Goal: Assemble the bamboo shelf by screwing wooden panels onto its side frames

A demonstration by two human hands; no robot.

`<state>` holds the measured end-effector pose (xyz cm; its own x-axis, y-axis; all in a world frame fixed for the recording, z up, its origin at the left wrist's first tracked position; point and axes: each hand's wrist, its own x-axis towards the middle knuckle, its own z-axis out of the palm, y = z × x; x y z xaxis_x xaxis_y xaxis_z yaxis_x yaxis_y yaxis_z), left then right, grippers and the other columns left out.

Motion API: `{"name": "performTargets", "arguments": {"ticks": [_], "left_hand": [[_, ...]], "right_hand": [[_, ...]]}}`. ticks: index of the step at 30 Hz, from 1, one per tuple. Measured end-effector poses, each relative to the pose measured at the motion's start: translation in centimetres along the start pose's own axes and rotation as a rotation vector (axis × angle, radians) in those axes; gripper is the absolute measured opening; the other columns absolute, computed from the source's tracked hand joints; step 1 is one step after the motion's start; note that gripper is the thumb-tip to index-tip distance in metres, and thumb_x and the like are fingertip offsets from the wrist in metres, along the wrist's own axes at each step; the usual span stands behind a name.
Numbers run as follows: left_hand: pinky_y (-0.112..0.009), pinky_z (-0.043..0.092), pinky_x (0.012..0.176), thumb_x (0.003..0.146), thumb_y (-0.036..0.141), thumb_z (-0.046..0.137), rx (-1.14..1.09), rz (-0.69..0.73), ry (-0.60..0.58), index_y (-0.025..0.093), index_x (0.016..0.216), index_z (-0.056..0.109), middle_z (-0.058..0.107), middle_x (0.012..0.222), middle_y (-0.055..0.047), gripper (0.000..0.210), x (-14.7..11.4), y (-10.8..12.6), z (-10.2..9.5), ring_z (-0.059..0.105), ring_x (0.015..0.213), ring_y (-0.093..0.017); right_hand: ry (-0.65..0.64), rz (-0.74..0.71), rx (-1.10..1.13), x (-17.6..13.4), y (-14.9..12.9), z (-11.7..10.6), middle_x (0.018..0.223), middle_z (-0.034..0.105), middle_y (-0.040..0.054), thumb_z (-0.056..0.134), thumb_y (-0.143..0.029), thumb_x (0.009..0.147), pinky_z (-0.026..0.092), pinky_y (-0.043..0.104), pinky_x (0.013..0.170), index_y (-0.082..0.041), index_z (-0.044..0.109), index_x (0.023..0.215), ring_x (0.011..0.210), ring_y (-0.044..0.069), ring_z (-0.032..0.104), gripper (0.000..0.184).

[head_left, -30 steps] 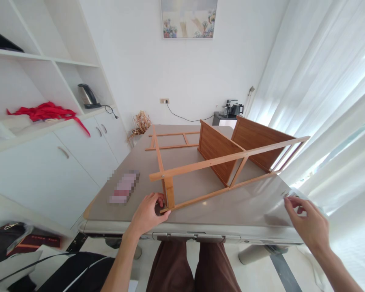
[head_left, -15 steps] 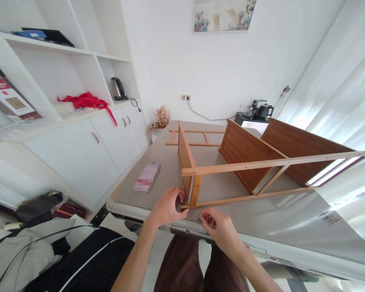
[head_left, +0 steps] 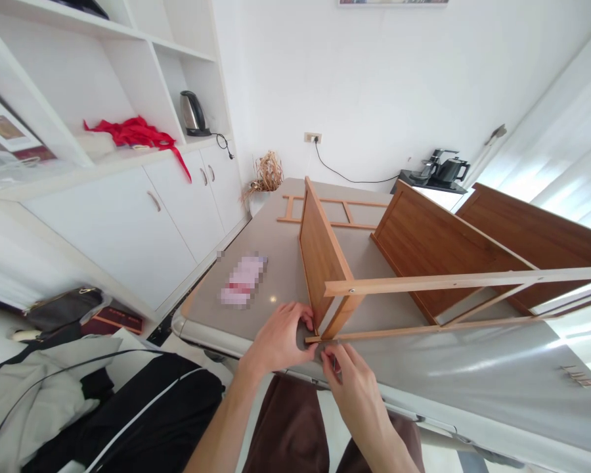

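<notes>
A wooden shelf unit (head_left: 325,253) lies on its side on the grey table, its brown boards standing upright between light rails. My left hand (head_left: 278,341) is closed around the near corner, with the thumb at the end of the lower rail (head_left: 384,332) and the fingers against the end board. Just right of that corner, my right hand (head_left: 352,378) pinches a small, thin metal tool that looks like a hex key, mostly hidden by the fingers. Its fingertips are close against the rail's outer side. A bolt head (head_left: 352,290) shows in the upper rail.
A ladder-like wooden frame (head_left: 345,211) lies behind the unit. On the table (head_left: 270,289) are a blurred pink item (head_left: 243,282) at left and several small screws (head_left: 580,376) at right. Clothes (head_left: 142,407) lie low at left; white cabinets (head_left: 128,223) stand beyond.
My right hand has moved left to the corner of the frame, where my left hand keeps its hold. The camera view has tilted down and shifted left.
</notes>
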<state>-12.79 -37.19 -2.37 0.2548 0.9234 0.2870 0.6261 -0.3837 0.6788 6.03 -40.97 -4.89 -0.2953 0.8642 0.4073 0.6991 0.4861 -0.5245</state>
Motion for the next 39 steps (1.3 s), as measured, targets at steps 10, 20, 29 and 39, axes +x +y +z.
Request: {"name": "performTargets", "arguments": {"ticks": [10,20,29,39], "left_hand": [[-0.036,0.047,0.09,0.062,0.013,0.068,-0.088,-0.025,-0.077,0.023,0.097,0.053,0.063,0.101,-0.001,0.04,0.2,0.1,-1.0,0.057,0.099,-0.022],[-0.034,0.047,0.093,0.071,0.006,0.056,-0.173,-0.058,-0.107,0.022,0.099,0.052,0.062,0.103,-0.002,0.033,0.5,-0.7,-1.4,0.055,0.103,-0.02],[-0.032,0.045,0.091,0.085,0.002,0.041,-0.194,-0.126,-0.149,0.023,0.096,0.053,0.061,0.099,0.0,0.026,0.9,-0.9,-1.3,0.054,0.099,-0.017],[-0.034,0.044,0.093,0.084,0.002,0.043,-0.177,-0.135,-0.154,0.022,0.096,0.054,0.061,0.1,0.0,0.026,1.0,-0.8,-1.2,0.054,0.099,-0.018]], "right_hand": [[0.105,-0.095,0.049,-0.3,0.7,1.5,0.084,0.062,0.0024,0.053,-0.019,0.099,0.048,0.027,0.071,-0.021,0.059,0.098,0.075,0.015,0.062,0.007],[0.249,-0.192,0.034,-0.3,1.2,2.2,0.083,0.069,0.004,0.063,-0.009,0.092,0.051,0.026,0.072,-0.019,0.063,0.102,0.072,0.014,0.066,0.014],[0.233,-0.262,-0.173,-2.6,3.9,3.4,0.088,0.077,-0.0011,0.067,-0.01,0.088,0.056,0.028,0.074,-0.027,0.069,0.115,0.077,0.019,0.074,0.032],[0.287,-0.209,-0.096,-1.6,5.3,4.5,0.071,0.073,-0.0009,0.061,-0.034,0.095,0.052,0.022,0.064,-0.03,0.075,0.094,0.064,0.016,0.068,0.014]]}}
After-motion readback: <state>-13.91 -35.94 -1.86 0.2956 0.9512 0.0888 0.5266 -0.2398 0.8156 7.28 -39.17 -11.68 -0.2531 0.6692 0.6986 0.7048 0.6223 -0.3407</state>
